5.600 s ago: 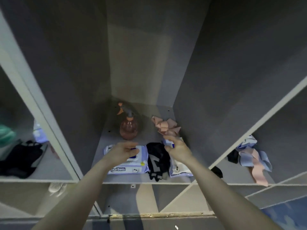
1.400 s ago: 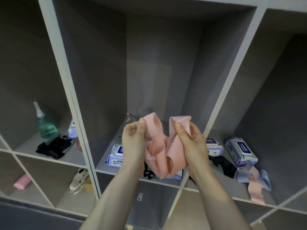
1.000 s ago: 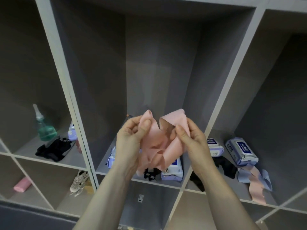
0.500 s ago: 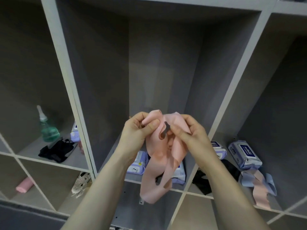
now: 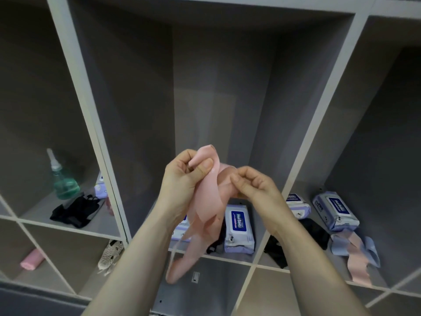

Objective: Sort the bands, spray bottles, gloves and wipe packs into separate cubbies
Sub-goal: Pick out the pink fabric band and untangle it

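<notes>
Both hands hold a pink band (image 5: 206, 208) in front of the middle cubby. My left hand (image 5: 182, 179) pinches its upper loop between thumb and fingers, and my right hand (image 5: 252, 185) pinches it just to the right. Its loose loops hang down past the shelf edge. Behind it in the middle cubby lie a wipe pack (image 5: 238, 226) and a black glove (image 5: 216, 246), partly hidden. The right cubby holds two wipe packs (image 5: 335, 210), a black glove (image 5: 315, 232) and blue and pink bands (image 5: 357, 252). The left cubby holds a green spray bottle (image 5: 62, 179), black gloves (image 5: 76, 210) and a wipe pack (image 5: 100, 187).
Grey dividers (image 5: 95, 137) separate the cubbies. In the lower row, a pink object (image 5: 32, 262) lies in the far-left cubby and a pale mesh glove (image 5: 110, 253) lies near the divider. The upper parts of the cubbies are tall and bare.
Since the earliest frame the pink band left the middle cubby and came up in both hands. Over the last second the hands drew closer and the band unfolded, hanging lower.
</notes>
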### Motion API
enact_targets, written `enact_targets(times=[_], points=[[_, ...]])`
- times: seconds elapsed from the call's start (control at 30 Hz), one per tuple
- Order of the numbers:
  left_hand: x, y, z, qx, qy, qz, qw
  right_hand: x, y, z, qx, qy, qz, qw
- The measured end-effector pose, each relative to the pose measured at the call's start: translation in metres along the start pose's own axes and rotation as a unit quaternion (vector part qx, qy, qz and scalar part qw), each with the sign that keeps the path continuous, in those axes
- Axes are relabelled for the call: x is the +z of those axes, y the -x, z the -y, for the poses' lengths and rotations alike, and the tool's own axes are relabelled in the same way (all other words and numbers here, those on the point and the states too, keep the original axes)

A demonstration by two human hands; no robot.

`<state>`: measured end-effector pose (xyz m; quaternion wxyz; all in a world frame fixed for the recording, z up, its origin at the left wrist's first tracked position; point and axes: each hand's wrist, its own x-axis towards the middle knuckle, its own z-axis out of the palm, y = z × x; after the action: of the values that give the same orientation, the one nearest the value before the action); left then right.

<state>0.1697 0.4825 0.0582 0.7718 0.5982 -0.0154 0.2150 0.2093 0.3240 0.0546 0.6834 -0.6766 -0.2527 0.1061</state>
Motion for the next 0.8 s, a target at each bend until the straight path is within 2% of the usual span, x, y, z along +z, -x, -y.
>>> enact_targets(times=[0.13,0.37,0.5,0.63,0.7,0.8], points=[[-0.002,-0.003,0.000,0.000,0.007,-0.029,1.000,0.002,0.004,-0.002,0.020,0.006,0.060,0.998],[-0.004,0.002,-0.001,-0.050,0.023,0.002,0.998,0.001,0.002,0.001,-0.113,0.041,0.006,0.993],[-0.005,0.004,-0.003,-0.071,0.024,0.000,0.997,-0.001,0.002,0.005,-0.156,0.044,-0.047,0.986],[-0.003,0.001,-0.002,-0.091,-0.008,-0.017,0.996,0.000,0.004,0.011,-0.197,0.058,-0.039,0.978],[-0.006,-0.002,0.000,-0.104,0.003,-0.048,0.993,0.001,0.004,0.014,-0.220,0.000,-0.044,0.975],[-0.018,-0.009,0.002,-0.118,0.062,-0.125,0.983,-0.010,0.001,0.019,-0.205,-0.165,-0.086,0.961]])
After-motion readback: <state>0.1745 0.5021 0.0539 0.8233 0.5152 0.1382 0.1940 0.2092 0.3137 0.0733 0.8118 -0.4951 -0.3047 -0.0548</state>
